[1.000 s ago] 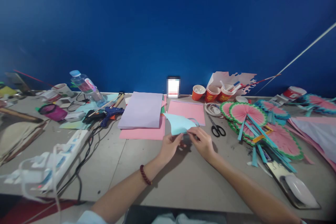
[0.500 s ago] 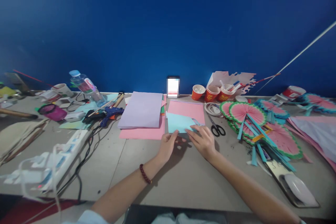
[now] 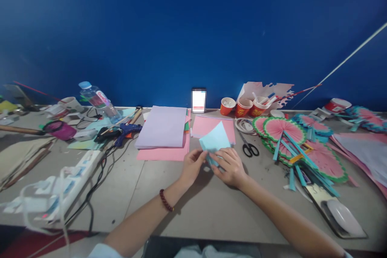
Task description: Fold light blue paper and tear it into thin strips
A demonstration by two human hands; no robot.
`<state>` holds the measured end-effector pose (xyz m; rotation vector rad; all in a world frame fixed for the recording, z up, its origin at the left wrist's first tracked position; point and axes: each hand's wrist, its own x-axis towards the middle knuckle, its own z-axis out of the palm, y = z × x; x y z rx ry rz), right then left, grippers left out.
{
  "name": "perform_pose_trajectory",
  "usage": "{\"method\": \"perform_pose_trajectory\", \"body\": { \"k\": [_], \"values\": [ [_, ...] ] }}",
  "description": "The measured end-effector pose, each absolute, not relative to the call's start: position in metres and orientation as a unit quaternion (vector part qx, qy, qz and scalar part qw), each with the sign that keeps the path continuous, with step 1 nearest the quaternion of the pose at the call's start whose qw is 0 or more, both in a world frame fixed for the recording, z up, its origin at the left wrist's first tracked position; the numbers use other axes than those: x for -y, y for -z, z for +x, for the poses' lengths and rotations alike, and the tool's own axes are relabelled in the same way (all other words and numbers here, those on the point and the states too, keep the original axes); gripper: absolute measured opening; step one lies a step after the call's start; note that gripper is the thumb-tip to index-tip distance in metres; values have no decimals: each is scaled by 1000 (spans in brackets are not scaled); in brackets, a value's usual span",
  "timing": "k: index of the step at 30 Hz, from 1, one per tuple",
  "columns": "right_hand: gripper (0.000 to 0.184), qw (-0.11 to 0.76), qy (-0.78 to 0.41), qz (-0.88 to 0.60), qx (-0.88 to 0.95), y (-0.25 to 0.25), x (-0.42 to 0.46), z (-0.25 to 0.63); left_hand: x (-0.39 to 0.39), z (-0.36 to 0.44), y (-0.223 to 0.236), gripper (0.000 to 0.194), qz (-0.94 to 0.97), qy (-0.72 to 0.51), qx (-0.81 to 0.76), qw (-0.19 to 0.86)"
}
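Both forearms [image 3: 142, 221] flank open desk [image 3: 211, 213] to its near edge, left hand [image 3: 192, 166] pinching pale-blue paper [image 3: 216, 139], right hand [image 3: 232, 168] across it, grip unclear.

Looks forward and down from the wearer's head, above the near edge of the table [image 3: 211, 209]. Faces the blue wall [image 3: 193, 28] nearly square-on. Takes in both forearms [image 3: 269, 201] from behind, with left hand [image 3: 192, 166] and right hand [image 3: 229, 168] at close range, below centre. Spans widely, from power strip [image 3: 79, 179] to white mouse [image 3: 345, 215].
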<state>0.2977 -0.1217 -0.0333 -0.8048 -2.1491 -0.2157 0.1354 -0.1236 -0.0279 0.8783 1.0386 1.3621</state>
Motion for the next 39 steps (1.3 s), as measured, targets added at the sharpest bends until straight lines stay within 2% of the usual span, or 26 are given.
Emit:
{"method": "perform_pose_trajectory", "body": {
  "k": [7,10,15,21,27,39],
  "values": [
    [30,438,85,-320,836,32,122,300,116,127,27,26,396,-573,-482,532],
    [29,470,63,-344,810,32,118,303,110,121,27,30,411,-527,-495,556],
    [28,470,-68,-411,778,30,112,306,103,110,27,32,481,-357,-467,650],
    [21,407,-252,-434,763,35,108,302,102,101,24,22,594,-252,-435,628],
    [9,340,-292,-436,780,41,107,297,101,99,27,28,631,-245,-439,591],
    [8,343,-326,-448,758,41,110,293,100,103,31,21,678,-247,-440,535]
  ]
}}
